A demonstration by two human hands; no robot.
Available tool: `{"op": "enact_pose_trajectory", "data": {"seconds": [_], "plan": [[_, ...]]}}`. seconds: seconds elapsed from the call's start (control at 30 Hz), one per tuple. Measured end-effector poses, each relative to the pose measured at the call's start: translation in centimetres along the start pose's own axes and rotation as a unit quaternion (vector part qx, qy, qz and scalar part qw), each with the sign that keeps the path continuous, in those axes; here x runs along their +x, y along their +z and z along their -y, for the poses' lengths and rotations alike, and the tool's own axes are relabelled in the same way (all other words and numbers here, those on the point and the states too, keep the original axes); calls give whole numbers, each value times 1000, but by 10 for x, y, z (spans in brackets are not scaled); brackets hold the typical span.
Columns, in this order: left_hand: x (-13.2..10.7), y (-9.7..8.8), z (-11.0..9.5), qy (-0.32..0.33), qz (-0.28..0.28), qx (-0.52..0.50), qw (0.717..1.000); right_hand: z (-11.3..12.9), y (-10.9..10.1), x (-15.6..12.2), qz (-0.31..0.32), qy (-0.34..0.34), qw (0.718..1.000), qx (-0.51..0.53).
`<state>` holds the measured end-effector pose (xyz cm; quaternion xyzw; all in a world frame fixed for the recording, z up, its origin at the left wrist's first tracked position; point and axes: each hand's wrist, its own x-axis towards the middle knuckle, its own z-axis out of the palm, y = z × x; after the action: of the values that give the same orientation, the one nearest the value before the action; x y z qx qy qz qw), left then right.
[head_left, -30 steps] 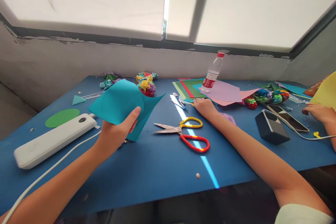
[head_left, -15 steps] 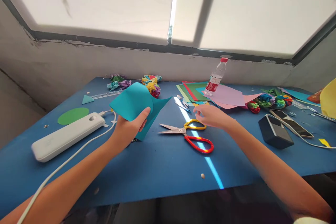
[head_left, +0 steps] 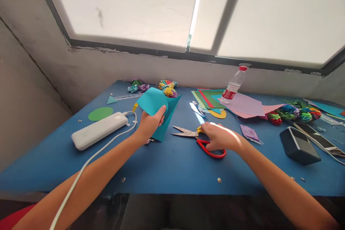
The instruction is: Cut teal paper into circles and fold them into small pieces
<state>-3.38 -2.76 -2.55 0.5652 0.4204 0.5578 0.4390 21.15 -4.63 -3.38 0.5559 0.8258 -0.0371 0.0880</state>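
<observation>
A curled sheet of turquoise paper (head_left: 153, 101) is gripped between the thumb and fingers of my left hand (head_left: 152, 124), held above the table left of centre. My right hand (head_left: 219, 136) is on the handles of the scissors (head_left: 188, 132), its fingers over the yellow loop and its thumb by the red one. The scissors lie on the table with their blades parted, pointing left towards the paper. Part of the yellow loop is hidden under my right hand.
A white power bank (head_left: 99, 131) with a cable and a green paper circle (head_left: 100, 114) lie left. Behind are paper flowers (head_left: 169, 91), coloured sheets (head_left: 245, 104) and a bottle (head_left: 234, 86). A purple packet (head_left: 250, 133), dark box (head_left: 299, 145) and phone (head_left: 320, 138) sit right.
My right hand has come down onto the scissors' handles from just beyond them. My left hand still grips the turquoise paper. The view has shifted, revealing the purple packet formerly hidden behind my right arm.
</observation>
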Motion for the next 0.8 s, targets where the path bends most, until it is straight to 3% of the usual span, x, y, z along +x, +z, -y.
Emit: {"op": "enact_pose_trajectory", "data": {"seconds": [0.2,0.4,0.47,0.53,0.6,0.7,0.8], "plan": [[3,-2,-17,67,-89,-79,991,6,18,17,-172,44,984,4],[-2,-6,-20,70,-60,-88,992,-4,26,17,-280,100,953,57],[-5,-5,-17,67,-43,-82,993,-5,27,14,-299,116,934,157],[-8,-1,-15,61,-29,-80,994,-3,26,12,-285,61,890,351],[-10,5,-12,49,-32,-82,995,2,25,10,-233,-42,821,520],[-12,11,-7,40,-53,-73,995,11,24,9,-125,-179,754,620],[-11,12,-4,68,-70,-31,995,15,24,8,-23,-239,698,674]]}}
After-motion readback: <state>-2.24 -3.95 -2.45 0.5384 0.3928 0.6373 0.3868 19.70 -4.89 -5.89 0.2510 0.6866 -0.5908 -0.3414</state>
